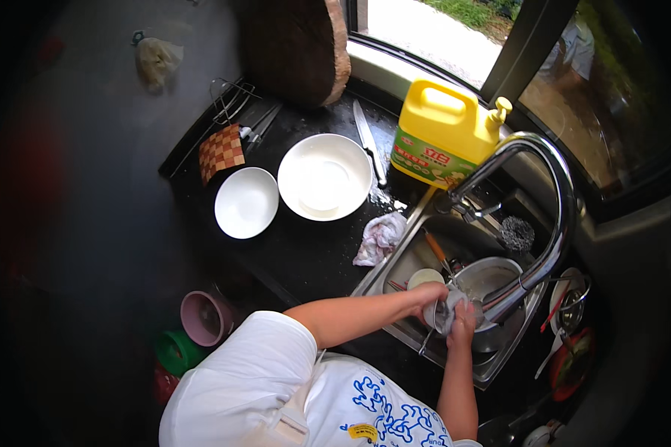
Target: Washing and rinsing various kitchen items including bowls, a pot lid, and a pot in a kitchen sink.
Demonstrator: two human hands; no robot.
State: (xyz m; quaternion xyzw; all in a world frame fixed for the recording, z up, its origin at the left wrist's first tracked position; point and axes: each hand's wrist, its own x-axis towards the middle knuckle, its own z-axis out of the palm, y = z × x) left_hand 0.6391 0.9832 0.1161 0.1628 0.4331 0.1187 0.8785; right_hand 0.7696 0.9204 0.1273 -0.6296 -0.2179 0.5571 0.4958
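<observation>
Over the stainless steel sink (394, 262), my left hand (429, 297) grips a small bowl or cup (433, 317), mostly hidden behind my fingers and a cloth. My right hand (462, 323) presses a wet grey cloth (452, 308) against it. Just beside my hands is the spout of the chrome faucet (562, 207). Below it a metal pot (495, 272) sits in the sink. A pale round dish (425, 277) and a utensil with an orange handle (436, 246) also lie in the sink, partly covered.
On the black counter stand a large white bowl (324, 176) and a smaller white bowl (246, 203). A knife (371, 142) lies near a yellow detergent jug (439, 131). A crumpled rag (381, 237) lies by the sink, and a steel wool scrubber (516, 233) rests behind it.
</observation>
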